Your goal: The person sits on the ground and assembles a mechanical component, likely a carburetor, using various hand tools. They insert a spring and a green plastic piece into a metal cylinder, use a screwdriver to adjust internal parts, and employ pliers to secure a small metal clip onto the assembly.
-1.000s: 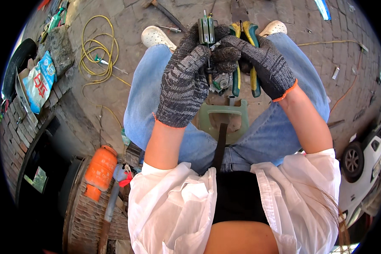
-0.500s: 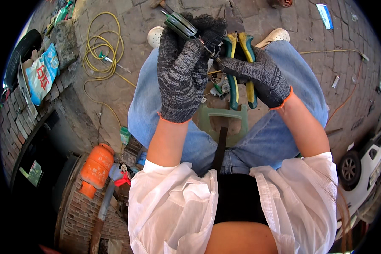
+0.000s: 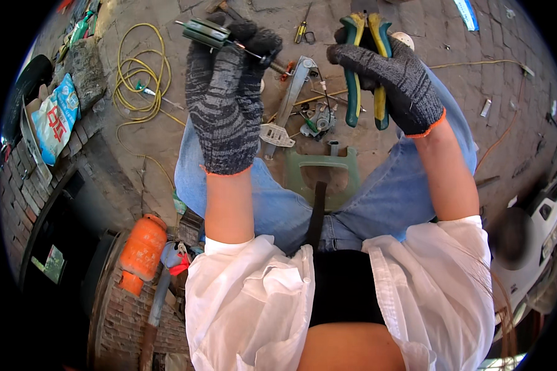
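Observation:
Both my hands wear grey-black knit gloves with orange cuffs. In my left hand (image 3: pixel 226 117) is a motor armature (image 3: pixel 205 33), a dark green slotted cylinder on a thin metal shaft, its axis slanting across the fingers. My right hand (image 3: pixel 408 86) is closed around a pair of pliers (image 3: pixel 353 93) with green and yellow handles. The jaws point away from me and run out of the picture's top edge. A wide gap separates the pliers from the armature.
Between my feet lie a grey metal bar (image 3: pixel 289 96), small metal parts (image 3: pixel 320 119) and a yellow-handled screwdriver (image 3: pixel 301 31). A green plastic stool (image 3: pixel 351 176) is between my thighs. Coiled yellow hose (image 3: pixel 122 93) lies left, near an orange gas cylinder (image 3: pixel 143 247).
My hands have drawn apart: the left one went left with the armature, the right one up and slightly right with the pliers. Ground parts hidden before now show between them.

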`<control>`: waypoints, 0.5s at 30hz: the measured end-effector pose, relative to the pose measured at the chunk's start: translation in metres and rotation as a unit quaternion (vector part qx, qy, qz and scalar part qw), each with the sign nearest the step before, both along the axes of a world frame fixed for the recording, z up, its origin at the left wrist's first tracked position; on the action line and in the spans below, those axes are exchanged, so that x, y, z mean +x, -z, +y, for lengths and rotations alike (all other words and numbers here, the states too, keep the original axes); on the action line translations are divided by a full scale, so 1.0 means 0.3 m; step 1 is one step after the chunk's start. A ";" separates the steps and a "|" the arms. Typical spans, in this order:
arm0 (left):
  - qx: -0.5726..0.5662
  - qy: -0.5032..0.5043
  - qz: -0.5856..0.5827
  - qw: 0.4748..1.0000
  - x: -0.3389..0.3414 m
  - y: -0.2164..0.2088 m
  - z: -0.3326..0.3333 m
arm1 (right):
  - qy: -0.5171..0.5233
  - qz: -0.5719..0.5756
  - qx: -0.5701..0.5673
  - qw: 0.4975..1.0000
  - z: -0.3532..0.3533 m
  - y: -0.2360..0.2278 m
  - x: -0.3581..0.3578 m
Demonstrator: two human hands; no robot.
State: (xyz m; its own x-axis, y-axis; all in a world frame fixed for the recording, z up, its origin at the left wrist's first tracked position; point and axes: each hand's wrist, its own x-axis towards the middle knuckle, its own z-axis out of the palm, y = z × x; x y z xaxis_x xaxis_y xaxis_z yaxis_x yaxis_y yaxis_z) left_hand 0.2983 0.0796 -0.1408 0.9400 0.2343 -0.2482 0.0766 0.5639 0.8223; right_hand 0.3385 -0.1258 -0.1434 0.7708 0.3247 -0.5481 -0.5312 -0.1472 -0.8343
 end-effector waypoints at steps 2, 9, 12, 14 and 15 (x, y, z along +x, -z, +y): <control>-0.076 -0.095 -0.019 0.992 0.011 0.009 0.078 | 0.112 -0.019 0.035 0.993 -0.031 -0.051 0.055; 0.000 -0.120 0.126 0.985 -0.013 0.065 0.134 | 0.317 0.004 0.080 0.945 -0.151 -0.041 0.136; 0.039 -0.091 0.086 0.991 -0.003 0.098 0.134 | 0.304 0.007 0.120 0.945 -0.158 -0.036 0.137; 0.036 -0.074 0.122 0.989 -0.001 0.124 0.141 | 0.317 -0.037 0.141 0.937 -0.136 -0.038 0.127; 0.012 -0.068 0.134 0.989 0.001 0.134 0.136 | 0.316 -0.036 0.144 0.937 -0.136 -0.049 0.133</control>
